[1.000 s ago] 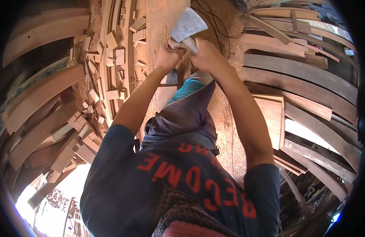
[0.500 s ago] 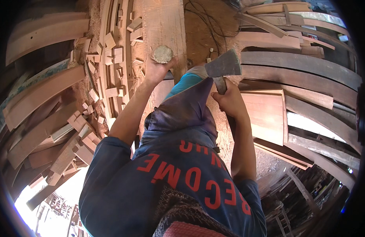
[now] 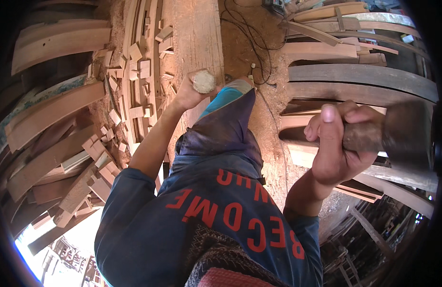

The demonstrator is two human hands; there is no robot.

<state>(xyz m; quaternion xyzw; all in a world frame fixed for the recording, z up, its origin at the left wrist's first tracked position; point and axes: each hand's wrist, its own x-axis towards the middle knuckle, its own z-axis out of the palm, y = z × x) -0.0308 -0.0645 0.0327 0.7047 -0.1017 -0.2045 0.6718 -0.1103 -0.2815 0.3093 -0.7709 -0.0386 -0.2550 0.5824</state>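
Wood lies everywhere below me: curved planks [image 3: 359, 83] stacked to the right, more bent boards [image 3: 49, 112] to the left, and short offcuts [image 3: 135, 81] scattered beside a long upright plank [image 3: 197, 43] on the sawdust floor [image 3: 252, 52].

My left hand [image 3: 187, 93] is wrapped tight around a chisel [image 3: 203, 81], of which I see mostly the frayed, round wooden butt end pointing up at me; its blade end is hidden behind the fist, so I cannot tell just where it meets the plank. My right hand [image 3: 338, 141] is raised high and close to the camera, its grip clamped on the handle of a mallet [image 3: 398, 136] whose dark head is blurred at the picture's right edge. Mallet and chisel are well apart.

I judge this as mid-stroke in a cutting job: the tool is set and the hammer cocked. How much of the cut is done I cannot say, since my knee [image 3: 230, 100] and arm cover the spot. No finished notch shows anywhere in view.
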